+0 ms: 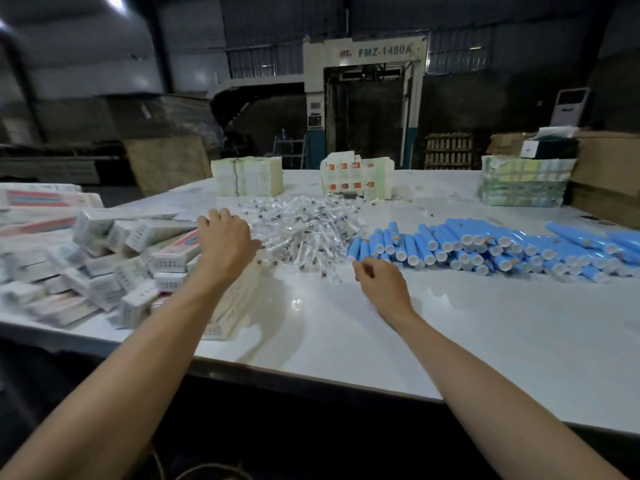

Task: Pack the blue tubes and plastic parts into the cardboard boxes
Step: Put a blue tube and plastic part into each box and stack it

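The plastic parts [304, 233] lie in a clear heap, its single pieces too small to tell apart. Left of the heap, the left hand [227, 237] shows only its back. Its fingertips bend out of sight, so what they touch cannot be told. A long box [239, 299] lies partly hidden beneath that forearm. Farther left, the cardboard boxes [104, 258] are blurred, their print unreadable, and the left edge cuts the pile off. Just in front of the heap, the right hand [379, 284] curls its fingers under, hiding the palm. Right of the heap, the blue tubes [485, 247] run past the right edge. Behind it, print on the paper stacks [247, 181] is too small to read.
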